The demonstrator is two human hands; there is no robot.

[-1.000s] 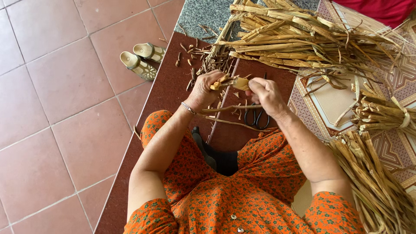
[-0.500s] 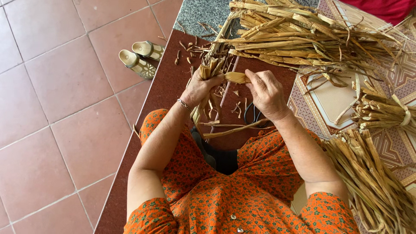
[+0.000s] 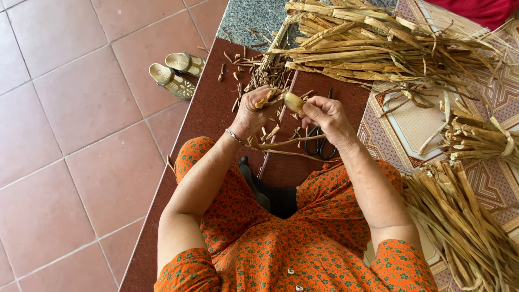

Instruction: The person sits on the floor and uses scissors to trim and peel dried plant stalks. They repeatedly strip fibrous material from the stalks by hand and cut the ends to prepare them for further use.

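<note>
Now left hand (image 3: 254,111) and right hand (image 3: 323,114) pinching pale dried stalk (image 3: 292,101) above dark red floor strip (image 3: 216,108), raised closer to stalk pile (image 3: 373,46) than moments earlier; scissors (image 3: 319,143) lying beneath.

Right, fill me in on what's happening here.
A seated person in an orange floral dress works dried plant stalks. The left hand grips a short bunch of strips, and the right hand pinches a pale stalk end against it. Black scissors lie on the floor under the hands. A stalk pile lies ahead, a tied bundle to the right, sandals to the left.
</note>
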